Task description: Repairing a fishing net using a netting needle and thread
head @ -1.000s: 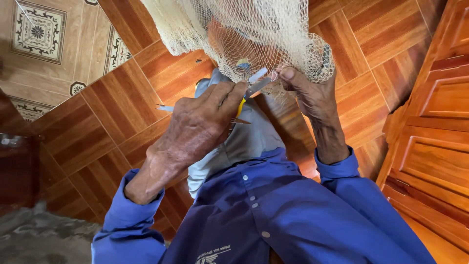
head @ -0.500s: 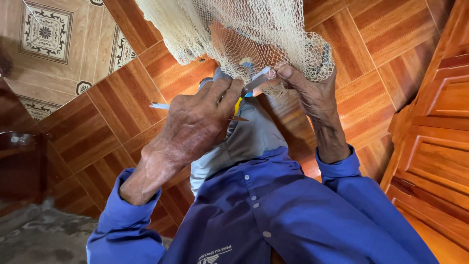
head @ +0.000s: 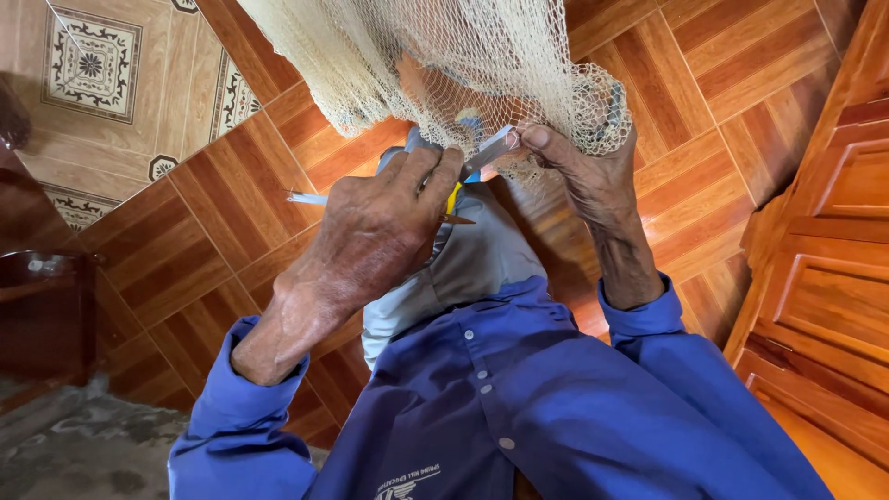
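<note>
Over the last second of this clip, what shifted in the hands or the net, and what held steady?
Very little changed. The left hand sits a touch lower against the grey trouser leg, still gripping the thin tool. The right hand keeps pinching the pale flat gauge at the cream net. Nothing was picked up or released.

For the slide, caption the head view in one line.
Left hand works a netting needle while right hand bunches cream fishing net above wood-patterned floor tiles.

Brown wood-pattern tiled floor (head: 213, 222)
</note>
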